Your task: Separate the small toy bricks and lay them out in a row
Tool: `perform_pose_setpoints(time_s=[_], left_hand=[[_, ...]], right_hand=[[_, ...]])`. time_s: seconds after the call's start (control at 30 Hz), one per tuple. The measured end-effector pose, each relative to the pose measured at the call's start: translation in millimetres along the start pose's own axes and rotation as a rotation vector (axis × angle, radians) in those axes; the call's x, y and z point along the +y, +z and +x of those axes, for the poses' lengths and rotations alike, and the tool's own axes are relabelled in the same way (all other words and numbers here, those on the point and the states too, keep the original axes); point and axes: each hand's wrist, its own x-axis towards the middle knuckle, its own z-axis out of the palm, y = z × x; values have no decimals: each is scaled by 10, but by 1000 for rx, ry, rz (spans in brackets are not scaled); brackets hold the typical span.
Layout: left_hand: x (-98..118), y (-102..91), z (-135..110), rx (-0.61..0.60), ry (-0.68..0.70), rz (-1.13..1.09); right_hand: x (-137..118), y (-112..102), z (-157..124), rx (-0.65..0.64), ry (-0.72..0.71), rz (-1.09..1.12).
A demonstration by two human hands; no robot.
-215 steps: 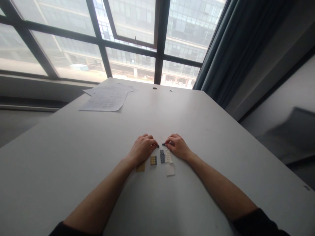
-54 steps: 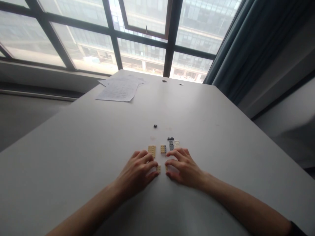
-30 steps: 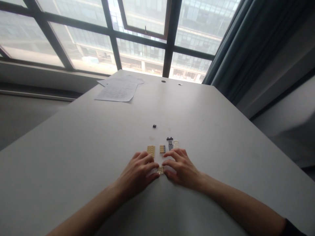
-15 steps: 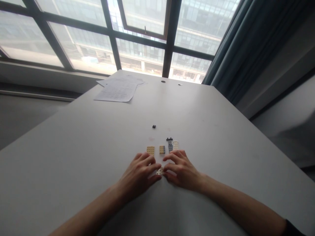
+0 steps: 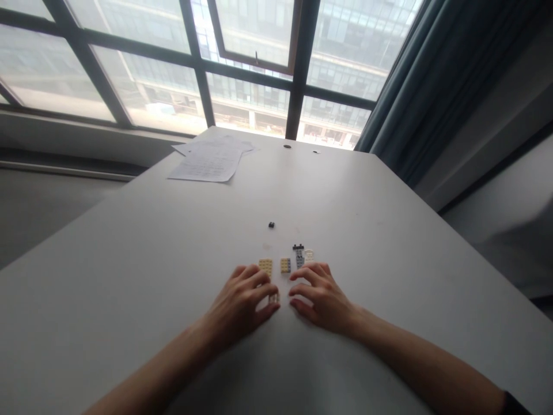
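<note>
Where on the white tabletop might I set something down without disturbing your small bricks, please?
Bare tabletop lies between the papers and the left hand, and between the right hand and the table's right edge. It is crowded around both hands, where small bricks cluster.

A narrow lane lies between left hand and right hand, the tan-grey brick blocking its far end.

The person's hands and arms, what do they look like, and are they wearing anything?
The left hand and right hand show no gloves, rings or watch. The left forearm looks bare; the right forearm meets a dark sleeve.
</note>
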Motion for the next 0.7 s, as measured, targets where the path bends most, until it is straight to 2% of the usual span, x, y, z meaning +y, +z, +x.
perform_pose_setpoints(time_s=[0.1,0.27,0.53,0.7], left_hand=[[-280,-133,-24,89,-79,81],[-665,-215,-55,69,-155,130],[-767,-101,6,-4,-148,107],[-781,-101,40,-32,-161,72]], right_hand=[[69,-60,8,82,51,-12],[276,-169,41,228,191,-24],[743,-205,21,341,407,-30],[847,-160,26,354,449,11]])
